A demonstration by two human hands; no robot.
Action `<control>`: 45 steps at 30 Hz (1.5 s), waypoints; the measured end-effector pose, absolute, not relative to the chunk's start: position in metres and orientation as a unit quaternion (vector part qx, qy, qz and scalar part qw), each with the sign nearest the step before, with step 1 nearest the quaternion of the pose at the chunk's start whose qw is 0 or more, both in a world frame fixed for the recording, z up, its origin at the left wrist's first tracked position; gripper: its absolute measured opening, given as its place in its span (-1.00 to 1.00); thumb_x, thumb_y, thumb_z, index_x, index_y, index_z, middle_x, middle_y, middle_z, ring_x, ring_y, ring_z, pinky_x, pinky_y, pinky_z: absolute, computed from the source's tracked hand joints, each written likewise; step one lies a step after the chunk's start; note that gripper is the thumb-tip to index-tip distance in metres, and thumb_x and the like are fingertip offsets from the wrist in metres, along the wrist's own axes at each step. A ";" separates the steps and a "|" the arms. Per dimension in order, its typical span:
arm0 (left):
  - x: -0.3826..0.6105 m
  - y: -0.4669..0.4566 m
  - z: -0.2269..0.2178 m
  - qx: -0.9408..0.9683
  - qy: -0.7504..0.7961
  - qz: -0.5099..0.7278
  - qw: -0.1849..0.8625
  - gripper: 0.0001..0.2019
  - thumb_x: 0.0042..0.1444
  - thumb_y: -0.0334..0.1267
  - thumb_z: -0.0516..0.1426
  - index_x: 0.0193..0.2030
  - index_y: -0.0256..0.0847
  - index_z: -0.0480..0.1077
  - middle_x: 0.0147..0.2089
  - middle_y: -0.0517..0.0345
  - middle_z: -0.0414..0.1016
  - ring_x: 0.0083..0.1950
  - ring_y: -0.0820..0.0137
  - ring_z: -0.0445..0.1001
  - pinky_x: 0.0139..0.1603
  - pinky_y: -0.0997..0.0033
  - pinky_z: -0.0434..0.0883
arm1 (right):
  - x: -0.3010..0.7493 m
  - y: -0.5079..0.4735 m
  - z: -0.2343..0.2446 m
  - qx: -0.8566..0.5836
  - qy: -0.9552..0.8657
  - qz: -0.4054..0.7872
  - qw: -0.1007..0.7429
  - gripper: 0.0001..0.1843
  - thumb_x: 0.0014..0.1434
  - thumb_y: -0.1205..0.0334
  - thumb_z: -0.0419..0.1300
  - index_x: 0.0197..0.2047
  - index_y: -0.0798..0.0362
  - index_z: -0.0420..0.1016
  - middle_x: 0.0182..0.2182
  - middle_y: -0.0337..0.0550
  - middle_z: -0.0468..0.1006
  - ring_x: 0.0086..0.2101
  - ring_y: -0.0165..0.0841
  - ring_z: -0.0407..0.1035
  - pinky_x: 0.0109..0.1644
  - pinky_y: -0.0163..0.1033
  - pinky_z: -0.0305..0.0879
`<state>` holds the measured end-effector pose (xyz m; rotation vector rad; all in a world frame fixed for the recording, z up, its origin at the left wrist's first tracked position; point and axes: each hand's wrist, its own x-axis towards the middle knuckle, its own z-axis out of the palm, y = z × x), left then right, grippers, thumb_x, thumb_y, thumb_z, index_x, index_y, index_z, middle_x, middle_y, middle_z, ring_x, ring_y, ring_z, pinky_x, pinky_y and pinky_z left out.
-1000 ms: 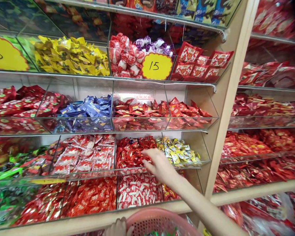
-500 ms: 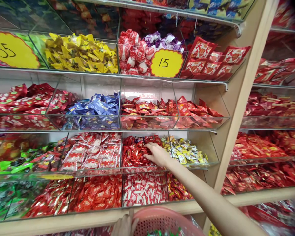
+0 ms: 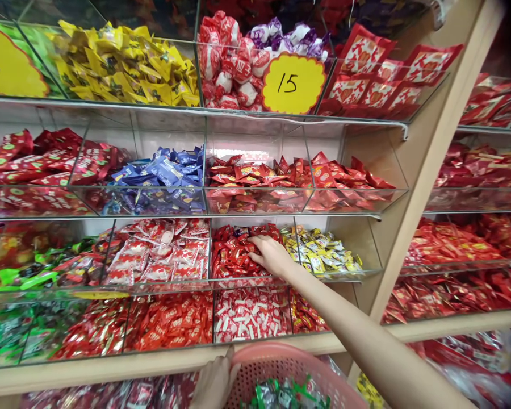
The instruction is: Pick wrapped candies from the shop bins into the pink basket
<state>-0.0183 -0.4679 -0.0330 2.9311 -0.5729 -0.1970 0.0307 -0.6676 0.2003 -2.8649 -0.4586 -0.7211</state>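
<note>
Red-wrapped candies [image 3: 230, 253]: loose heap at the centre of the frame, behind a clear front panel [image 3: 247, 282].
Right hand [image 3: 270, 255]: at the heap's right side, palm down, fingers bent onto the wrappers; cannot tell whether any piece is pinched, fingertips partly lost among the red.
Left hand [image 3: 215, 378]: bottom centre of the frame, curled at the left rim of the pink basket [image 3: 283, 347], holding it.
Basket load: green-and-clear wrapped sweets [image 3: 287, 395], lower edge of the frame.
Bin neighbours: red-and-white packets [image 3: 153, 255] to the left in the frame, yellow-and-white candies [image 3: 330, 253] to the right.
Wrapper handling (judged): each piece likely light; film thin, crinkly, probably slick, so a full handful may shed pieces. Contents cannot be seen; firmness uncertain.
Hold point (judged): top pieces, fingers scooped beneath, thumb closing over; for one piece, pinch its middle rather than a loose wrapper edge.
</note>
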 end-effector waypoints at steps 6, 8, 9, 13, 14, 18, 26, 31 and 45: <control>-0.021 -0.467 -0.032 0.976 -0.183 -0.077 0.087 -0.53 0.23 -0.09 -0.23 0.22 -0.13 0.16 -0.05 -0.02 0.50 -0.02 0.19 0.45 -0.03 0.23 0.34 | 0.034 -0.677 0.197 -0.938 -0.152 -0.270 0.158 -0.61 0.19 0.21 0.09 0.08 0.10 0.32 -0.04 -0.02 0.47 -0.04 -0.25 0.33 0.00 -0.23 0.21; -0.021 -0.467 -0.032 0.977 -0.184 -0.072 0.085 -0.53 0.23 -0.08 -0.23 0.21 -0.13 0.17 -0.07 -0.01 0.52 -0.04 0.20 0.46 -0.05 0.24 0.35 | 0.033 -0.680 0.198 -0.923 -0.154 -0.287 0.204 -0.61 0.17 0.21 0.11 0.06 0.13 0.35 -0.07 -0.02 0.49 -0.10 -0.26 0.37 -0.02 -0.23 0.23; -0.022 -0.467 -0.032 0.977 -0.186 -0.068 0.084 -0.53 0.23 -0.08 -0.23 0.21 -0.13 0.16 -0.08 0.00 0.52 -0.05 0.21 0.47 -0.06 0.25 0.35 | 0.032 -0.681 0.199 -0.917 -0.152 -0.292 0.227 -0.61 0.16 0.21 0.12 0.05 0.14 0.37 -0.10 -0.03 0.51 -0.14 -0.27 0.39 -0.05 -0.23 0.24; -0.022 -0.467 -0.031 0.976 -0.194 -0.057 0.080 -0.52 0.24 -0.09 -0.24 0.25 -0.13 0.11 -0.09 -0.02 0.53 -0.07 0.20 0.49 -0.09 0.24 0.37 | 0.015 -0.684 0.202 -0.880 -0.138 -0.302 0.340 -0.63 0.11 0.17 0.16 -0.03 0.15 0.43 -0.28 -0.11 0.56 -0.34 -0.33 0.40 -0.17 -0.22 0.29; -0.022 -0.467 -0.031 0.976 -0.195 -0.057 0.081 -0.51 0.24 -0.08 -0.24 0.26 -0.13 0.09 -0.09 -0.03 0.53 -0.08 0.20 0.49 -0.09 0.24 0.37 | 0.007 -0.684 0.201 -0.864 -0.141 -0.301 0.379 -0.63 0.10 0.15 0.17 -0.04 0.14 0.43 -0.31 -0.13 0.55 -0.36 -0.35 0.39 -0.20 -0.22 0.29; -0.024 -0.467 -0.028 0.976 -0.196 -0.059 0.078 -0.49 0.24 -0.05 -0.25 0.27 -0.12 0.08 -0.09 -0.02 0.53 -0.08 0.20 0.49 -0.08 0.24 0.38 | -0.034 -0.678 0.187 -0.775 -0.138 -0.221 0.576 -0.62 0.02 0.08 0.24 -0.10 0.07 0.44 -0.44 -0.25 0.47 -0.43 -0.42 0.32 -0.33 -0.28 0.29; -0.027 -0.469 -0.023 0.977 -0.188 -0.073 0.068 -0.50 0.24 -0.05 -0.25 0.28 -0.11 0.05 -0.08 -0.03 0.52 -0.06 0.20 0.48 -0.07 0.24 0.37 | -0.104 -0.658 0.103 -0.557 -0.024 0.092 0.825 -0.67 -0.04 0.10 0.33 -0.19 0.01 0.47 -0.33 -0.25 0.46 -0.37 -0.46 0.32 -0.34 -0.37 0.30; -0.027 -0.468 -0.026 0.976 -0.192 -0.073 0.065 -0.51 0.23 -0.06 -0.21 0.28 -0.07 0.03 -0.08 -0.02 0.52 -0.07 0.19 0.48 -0.09 0.22 0.38 | -0.120 -0.643 0.041 -0.553 0.056 0.186 0.810 -0.68 -0.12 0.11 0.37 -0.26 0.02 0.50 -0.40 -0.27 0.46 -0.40 -0.47 0.29 -0.43 -0.42 0.23; -0.024 -0.467 -0.031 0.975 -0.205 -0.055 0.060 -0.50 0.24 -0.02 -0.23 0.28 -0.06 0.04 -0.10 -0.03 0.53 -0.10 0.18 0.50 -0.11 0.20 0.39 | -0.120 -0.633 -0.008 -0.642 0.053 0.222 0.732 -0.66 -0.14 0.07 0.32 -0.30 0.08 0.47 -0.48 -0.28 0.46 -0.48 -0.47 0.29 -0.49 -0.41 0.15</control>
